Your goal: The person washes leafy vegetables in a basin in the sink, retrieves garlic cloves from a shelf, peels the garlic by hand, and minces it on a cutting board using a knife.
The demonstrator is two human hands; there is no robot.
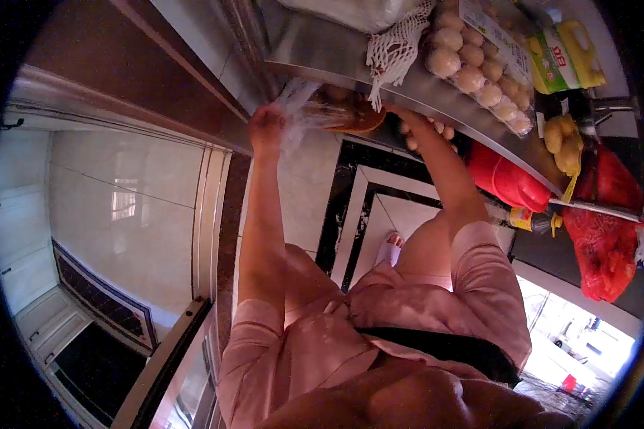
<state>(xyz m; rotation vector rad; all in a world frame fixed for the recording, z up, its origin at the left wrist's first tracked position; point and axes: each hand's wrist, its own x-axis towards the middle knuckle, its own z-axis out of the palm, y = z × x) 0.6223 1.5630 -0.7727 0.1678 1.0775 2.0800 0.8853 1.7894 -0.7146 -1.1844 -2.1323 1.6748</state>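
At the upper left of centre, my left hand (267, 126) is closed on a clear plastic bag (298, 107). The bag hangs beside a brown, round-edged container (358, 123) under the metal shelf. My right hand (401, 114) reaches in at the right side of that container, below a white mesh net (397, 50); its fingers are mostly hidden by the shelf edge. Several eggs (447, 133) lie low behind my right forearm.
On the metal shelf (322, 61) are packed eggs (479, 68) and an oil jug (569, 57). A yellow bag (563, 143) and red bags (605, 243) hang at the right. A red object (504, 179) sits under the shelf. A door frame (207, 214) stands at the left.
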